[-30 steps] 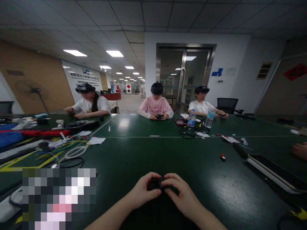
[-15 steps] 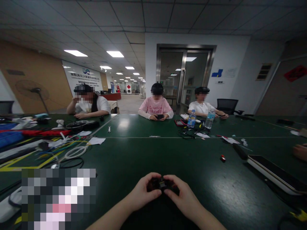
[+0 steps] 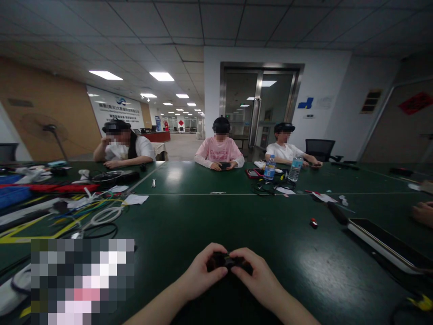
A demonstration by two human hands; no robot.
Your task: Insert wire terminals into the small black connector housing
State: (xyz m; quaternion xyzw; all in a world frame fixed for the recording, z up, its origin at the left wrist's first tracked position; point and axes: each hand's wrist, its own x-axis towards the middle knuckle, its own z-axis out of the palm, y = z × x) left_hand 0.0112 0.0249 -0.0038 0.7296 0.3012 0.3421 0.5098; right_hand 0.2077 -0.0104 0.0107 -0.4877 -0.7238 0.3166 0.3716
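Observation:
A small dark object [image 3: 230, 261] is held between both hands over the green table [image 3: 216, 221], low in the centre of the head view. My left hand [image 3: 204, 274] grips its left side, with the thumb along the near edge and the fingers curled over the far edge. My right hand [image 3: 257, 276] has the right side in the same way. The two thumb tips come close together in front of the object. Its details are too dark to tell, and the fingers cover part of it.
Cables [image 3: 106, 215] and a blue bin [image 3: 14, 195] crowd the left side. At right are a small red item [image 3: 314, 223] and a large flat device [image 3: 385, 243]. Water bottles [image 3: 269, 168] stand farther back. Three people sit opposite; another person's hand [image 3: 422, 213] shows at far right.
The dark object appears slightly tilted between my hands, and its lighter middle patch shows less. Both hands have stayed nearly in place.

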